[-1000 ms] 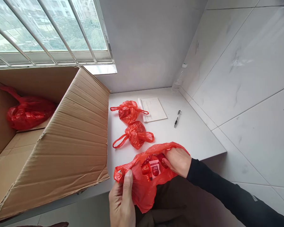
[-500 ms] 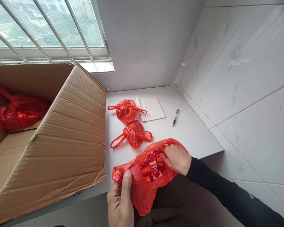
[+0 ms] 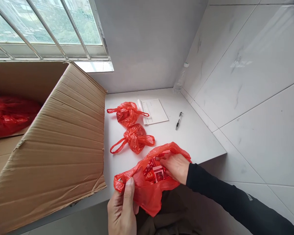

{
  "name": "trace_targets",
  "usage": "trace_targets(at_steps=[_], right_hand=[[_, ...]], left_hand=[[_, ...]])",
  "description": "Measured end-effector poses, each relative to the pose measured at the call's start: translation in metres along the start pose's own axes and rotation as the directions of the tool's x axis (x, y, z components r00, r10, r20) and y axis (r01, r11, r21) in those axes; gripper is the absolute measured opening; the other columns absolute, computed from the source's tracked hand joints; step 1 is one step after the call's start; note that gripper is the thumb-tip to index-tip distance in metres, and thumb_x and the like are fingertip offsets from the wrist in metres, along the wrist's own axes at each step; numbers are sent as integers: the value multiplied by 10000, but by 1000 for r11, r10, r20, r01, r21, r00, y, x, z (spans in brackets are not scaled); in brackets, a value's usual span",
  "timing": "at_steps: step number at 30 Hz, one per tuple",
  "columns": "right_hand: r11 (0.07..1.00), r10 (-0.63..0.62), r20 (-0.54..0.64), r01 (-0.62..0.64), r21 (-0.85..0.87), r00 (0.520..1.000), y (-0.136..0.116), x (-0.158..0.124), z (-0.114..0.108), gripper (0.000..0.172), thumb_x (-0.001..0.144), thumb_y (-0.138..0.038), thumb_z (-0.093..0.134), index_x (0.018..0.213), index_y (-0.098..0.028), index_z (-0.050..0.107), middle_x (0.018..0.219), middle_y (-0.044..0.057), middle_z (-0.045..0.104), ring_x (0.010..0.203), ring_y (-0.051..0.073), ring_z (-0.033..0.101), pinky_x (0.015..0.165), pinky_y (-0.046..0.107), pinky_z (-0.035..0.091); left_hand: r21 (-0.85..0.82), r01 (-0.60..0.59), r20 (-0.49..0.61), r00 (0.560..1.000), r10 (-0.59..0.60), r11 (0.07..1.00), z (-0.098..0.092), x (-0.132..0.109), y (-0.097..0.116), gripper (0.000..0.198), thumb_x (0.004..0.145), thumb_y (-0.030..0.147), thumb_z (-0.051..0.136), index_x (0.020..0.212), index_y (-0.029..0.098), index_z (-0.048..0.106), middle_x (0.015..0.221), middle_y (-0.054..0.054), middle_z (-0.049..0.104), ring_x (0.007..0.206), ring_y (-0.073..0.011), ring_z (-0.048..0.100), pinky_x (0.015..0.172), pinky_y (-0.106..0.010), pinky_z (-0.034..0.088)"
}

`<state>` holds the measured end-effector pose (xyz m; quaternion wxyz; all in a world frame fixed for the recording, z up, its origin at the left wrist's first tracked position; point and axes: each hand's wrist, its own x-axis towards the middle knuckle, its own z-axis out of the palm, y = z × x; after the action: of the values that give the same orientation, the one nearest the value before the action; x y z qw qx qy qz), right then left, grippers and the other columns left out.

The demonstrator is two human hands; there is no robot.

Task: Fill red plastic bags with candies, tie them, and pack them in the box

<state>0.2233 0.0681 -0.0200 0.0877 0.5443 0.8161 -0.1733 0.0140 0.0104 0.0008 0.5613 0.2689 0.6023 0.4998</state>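
Note:
An open red plastic bag (image 3: pixel 147 195) hangs over the counter's front edge. My left hand (image 3: pixel 121 209) pinches its near left rim, thumb on top. My right hand (image 3: pixel 176 167) grips the far right rim, fingers curled into the bag's mouth. Small red and white packets (image 3: pixel 155 171) show inside the bag. Two tied red bags lie further back on the counter, the nearer one (image 3: pixel 134 138) just past the open bag and the other (image 3: pixel 126 113) behind it.
A large open cardboard box (image 3: pixel 58 143) fills the left, with another red bag (image 3: pixel 7 114) inside. A paper sheet (image 3: pixel 155 111) and a pen (image 3: pixel 178 120) lie on the white counter (image 3: pixel 198 140). A clear bottle (image 3: pixel 180 81) stands in the back corner. Tiled wall on the right.
My right hand's fingers have shifted slightly inside the bag's mouth and the packets have moved. The view has drifted a little to the right. My left hand keeps its hold.

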Motion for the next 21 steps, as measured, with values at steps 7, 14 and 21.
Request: trace_targets(at_steps=[7, 14, 21], right_hand=[[998, 54, -71, -52, 32, 996, 3, 11, -8, 188, 937, -117, 470, 1003, -115, 646, 981, 131, 712, 873, 246, 652, 679, 328, 383], [998, 4, -101, 2, 56, 995, 3, 12, -6, 160, 947, -148, 495, 1011, -161, 641, 1034, 95, 701, 879, 214, 649, 667, 302, 373], [999, 30, -102, -27, 27, 994, -3, 9, -4, 136, 941, -119, 503, 979, -162, 626, 980, 86, 686, 797, 204, 630, 581, 309, 316]], left_hand=[[16, 19, 22, 1000, -19, 1000, -5, -2, -4, 398, 718, 583, 795, 767, 190, 753, 470, 42, 462, 481, -148, 519, 490, -227, 470], [-56, 66, 33, 997, -64, 996, 3, -4, 3, 463, 697, 567, 813, 960, 186, 787, 679, -29, 695, 713, -238, 687, 637, -265, 577], [-123, 114, 37, 993, -110, 986, 2, -6, 4, 516, 688, 535, 839, 1063, 185, 778, 866, -55, 760, 830, -260, 730, 715, -266, 605]])
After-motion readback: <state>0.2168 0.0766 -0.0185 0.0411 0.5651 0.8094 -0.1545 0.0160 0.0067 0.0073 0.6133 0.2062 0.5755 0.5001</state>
